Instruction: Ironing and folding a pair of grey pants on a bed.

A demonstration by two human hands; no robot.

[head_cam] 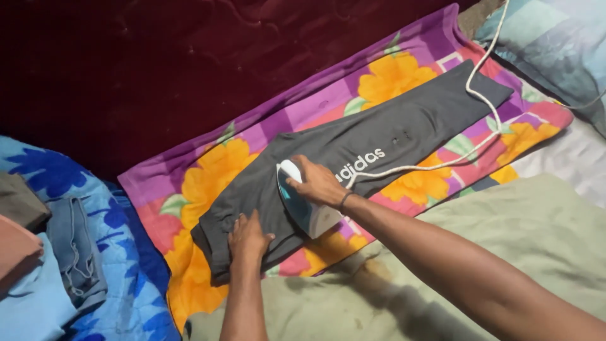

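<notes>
A dark grey folded garment (379, 136) with white lettering lies diagonally on a bright floral cloth (208, 177) of purple, pink and yellow. My right hand (319, 183) grips the handle of a white and pale blue iron (302, 205) resting on the garment's middle. A white cord (486, 101) runs from the iron across the garment to the upper right. My left hand (247, 237) presses flat on the garment's near left end, fingers spread.
A pale green sheet (517, 227) covers the near right. A stack of folded clothes (38, 252) sits on a blue floral cloth (126, 221) at left. Dark red fabric (189, 57) fills the back. A pillow (555, 44) lies top right.
</notes>
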